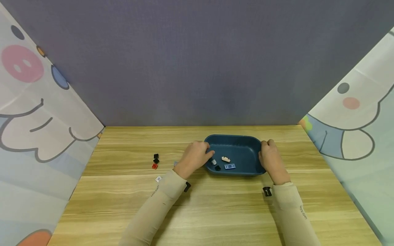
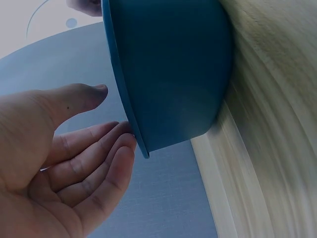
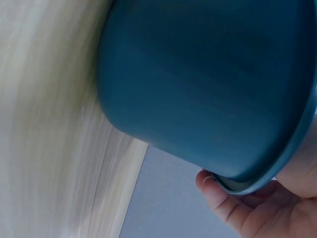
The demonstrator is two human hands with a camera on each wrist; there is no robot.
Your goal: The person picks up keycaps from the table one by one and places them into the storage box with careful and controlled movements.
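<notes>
A dark blue plastic basin (image 1: 243,150) stands on the wooden table. Inside lie a cream-coloured piece (image 1: 226,159), a light blue printed rectangular tile (image 1: 230,166), a small white piece (image 1: 214,162) and a black piece (image 1: 218,168). At the basin's left end is my left hand (image 1: 194,156); in the left wrist view its fingertips (image 2: 130,141) touch the rim, with the thumb held apart from it. My right hand (image 1: 271,158) grips the right end, its fingers (image 3: 218,196) curled under the rim in the right wrist view.
Left of the basin lie two black pieces (image 1: 156,158), a red tile (image 1: 155,166) and a white printed tile (image 1: 158,179). A light blue piece (image 1: 175,163) is partly hidden by my left hand. Behind the wooden table (image 1: 227,208) rises a grey panel (image 1: 200,68).
</notes>
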